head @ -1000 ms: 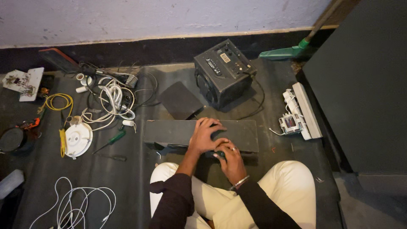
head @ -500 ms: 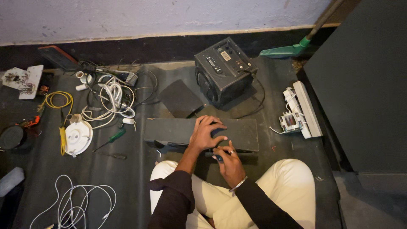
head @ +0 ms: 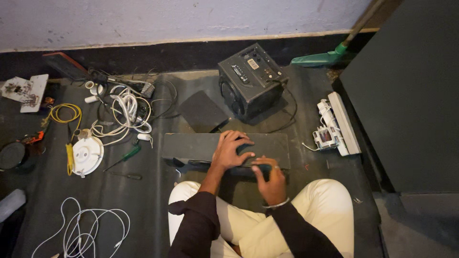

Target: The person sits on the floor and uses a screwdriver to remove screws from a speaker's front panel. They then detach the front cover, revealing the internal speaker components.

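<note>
Left hand (head: 232,150) presses flat, fingers spread, steadying the long dark panel (head: 191,145) on the floor; right hand (head: 268,177) curls loosely at its near edge, its grip unclear.

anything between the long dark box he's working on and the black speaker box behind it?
Head view: a flat dark square panel lies between the long dark box and the black speaker box.
</note>
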